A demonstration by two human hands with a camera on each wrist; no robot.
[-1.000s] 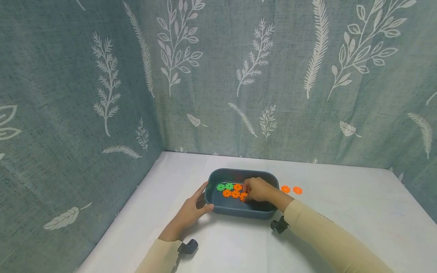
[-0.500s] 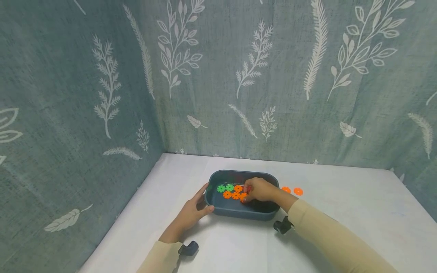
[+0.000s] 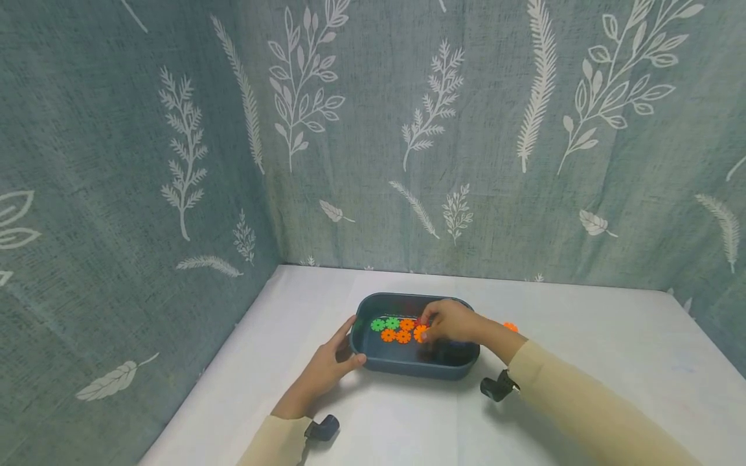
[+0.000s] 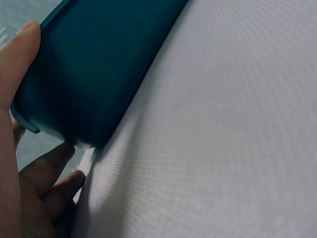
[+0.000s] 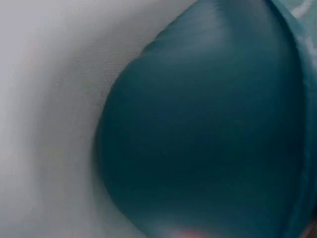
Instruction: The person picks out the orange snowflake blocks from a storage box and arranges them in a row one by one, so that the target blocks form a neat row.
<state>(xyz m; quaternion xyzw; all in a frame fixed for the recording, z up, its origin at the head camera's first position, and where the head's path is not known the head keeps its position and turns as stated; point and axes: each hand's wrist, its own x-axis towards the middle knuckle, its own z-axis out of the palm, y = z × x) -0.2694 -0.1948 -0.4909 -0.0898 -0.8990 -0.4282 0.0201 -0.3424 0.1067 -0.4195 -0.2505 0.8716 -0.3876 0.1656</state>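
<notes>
A grey-green curtain [image 3: 361, 149] with white leaf prints stands behind and left of the blue tub. Under the tub spreads the white bench [image 3: 402, 427]. The tub [image 3: 416, 369] bears a row of small marks inside its far wall, too small to tell whether they are writing. At the tub's left end, the left hand [image 3: 319, 370] has its fingers spread around the corner, thumb on the near rim, gripping it. The right hand [image 3: 456, 321] reaches over the tub's right part, fingers bent and nearly closed, pinching a tilted orange disc [image 3: 421, 334] inside the tub. Left of that lie two green discs [image 3: 384, 324] and three other orange discs [image 3: 403, 336] inside the tub. A lone orange disc [image 3: 510, 327] lies right of the tub, partly hidden by the right wrist.
</notes>
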